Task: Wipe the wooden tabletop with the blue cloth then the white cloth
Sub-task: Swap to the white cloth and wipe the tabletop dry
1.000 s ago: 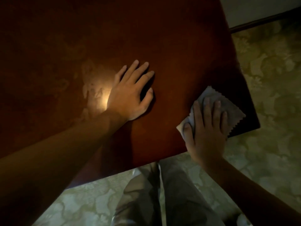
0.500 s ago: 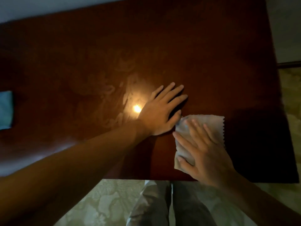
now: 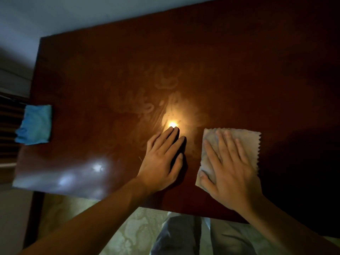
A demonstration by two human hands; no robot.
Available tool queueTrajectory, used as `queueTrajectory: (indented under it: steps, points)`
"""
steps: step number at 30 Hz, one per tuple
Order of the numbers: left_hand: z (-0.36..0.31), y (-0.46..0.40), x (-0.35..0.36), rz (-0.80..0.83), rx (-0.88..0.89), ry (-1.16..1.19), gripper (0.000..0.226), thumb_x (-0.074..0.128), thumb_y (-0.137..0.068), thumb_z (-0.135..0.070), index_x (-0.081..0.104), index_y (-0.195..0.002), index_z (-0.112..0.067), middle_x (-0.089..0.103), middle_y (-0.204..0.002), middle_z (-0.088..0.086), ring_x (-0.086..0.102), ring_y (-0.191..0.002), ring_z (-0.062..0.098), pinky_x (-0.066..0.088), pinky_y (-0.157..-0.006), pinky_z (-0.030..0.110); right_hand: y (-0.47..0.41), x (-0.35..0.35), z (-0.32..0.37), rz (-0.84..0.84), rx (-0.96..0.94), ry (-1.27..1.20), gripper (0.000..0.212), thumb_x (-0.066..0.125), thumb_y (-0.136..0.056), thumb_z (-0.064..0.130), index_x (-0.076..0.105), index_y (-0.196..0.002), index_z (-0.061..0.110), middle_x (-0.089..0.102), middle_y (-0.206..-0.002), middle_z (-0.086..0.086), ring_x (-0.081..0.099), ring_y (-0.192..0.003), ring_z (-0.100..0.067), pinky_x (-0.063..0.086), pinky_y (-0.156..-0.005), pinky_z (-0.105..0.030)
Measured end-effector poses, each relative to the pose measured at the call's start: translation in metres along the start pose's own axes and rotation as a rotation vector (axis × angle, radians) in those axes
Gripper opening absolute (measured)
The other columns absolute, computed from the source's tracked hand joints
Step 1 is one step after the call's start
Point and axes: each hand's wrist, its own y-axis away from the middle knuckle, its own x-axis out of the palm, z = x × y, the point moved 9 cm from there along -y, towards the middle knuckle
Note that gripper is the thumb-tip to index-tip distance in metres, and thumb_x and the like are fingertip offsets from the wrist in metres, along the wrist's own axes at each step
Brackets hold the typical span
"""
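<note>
Bench (image 3: 220,61): dark polished wood, seen from above; more of its far and left edges show than half a second ago, and the view has pulled back.

White cloth (image 3: 248,142): flat on the bench near its front edge, zigzag-cut right side; now further right, clear of the left hand it was touching before.

Right hand (image 3: 228,168): palm down on the white cloth, fingers spread and flat, pressing rather than gripping; it hides much of the cloth.

Left hand (image 3: 161,162): flat on bare wood just left of the cloth, fingers extended and together, holding nothing; position unchanged.

Blue cloth (image 3: 35,125): folded, at the bench's left edge, well apart from both hands; more of it visible than before.

Lamp reflection (image 3: 172,124): bright spot at the left fingertips; pale smears around it. The bench's right side is lost in shadow.
</note>
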Motion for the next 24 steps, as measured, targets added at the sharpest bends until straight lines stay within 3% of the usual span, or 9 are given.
queueTrajectory:
  steps: [6, 10, 15, 24]
  points:
    - [0.037, 0.013, -0.012, -0.044, -0.07, 0.001, 0.05, 0.046, -0.098, -0.025, 0.053, -0.138, 0.003, 0.045, -0.148, 0.022, 0.034, -0.144, 0.033, 0.01, -0.125, 0.04, -0.035, 0.008, 0.05, 0.049, -0.066, -0.003, 0.08, 0.036, -0.095, 0.056, 0.027, -0.157, 0.005, 0.015, -0.165, -0.028, 0.012, -0.155, -0.041, 0.017, -0.125, -0.056]
    - [0.081, 0.034, -0.028, -0.053, -0.045, 0.011, 0.047, 0.048, -0.098, -0.023, 0.054, -0.137, 0.002, 0.044, -0.149, 0.021, 0.036, -0.143, 0.032, 0.011, -0.124, 0.043, -0.055, 0.013, 0.094, 0.042, -0.102, -0.013, 0.079, 0.039, -0.095, 0.054, 0.034, -0.156, 0.004, 0.017, -0.164, -0.029, 0.014, -0.154, -0.042, 0.016, -0.125, -0.055]
    - [0.17, 0.073, -0.057, -0.126, -0.095, -0.098, 0.043, 0.051, -0.096, -0.027, 0.06, -0.134, -0.01, 0.044, -0.152, 0.012, 0.037, -0.143, 0.026, 0.018, -0.12, 0.054, -0.086, 0.02, 0.16, 0.033, -0.136, -0.047, 0.078, 0.044, -0.093, 0.053, 0.04, -0.153, 0.004, 0.022, -0.162, -0.03, 0.017, -0.153, -0.043, 0.014, -0.125, -0.056]
    - [0.346, 0.153, -0.132, -0.19, -0.351, -0.117, 0.047, 0.049, -0.093, -0.037, 0.061, -0.132, -0.014, 0.042, -0.154, 0.008, 0.032, -0.146, 0.028, 0.017, -0.115, 0.057, -0.139, 0.04, 0.278, 0.077, -0.173, -0.018, 0.079, 0.031, -0.097, 0.057, 0.034, -0.156, 0.004, 0.022, -0.161, -0.032, 0.018, -0.152, -0.045, 0.011, -0.126, -0.056]
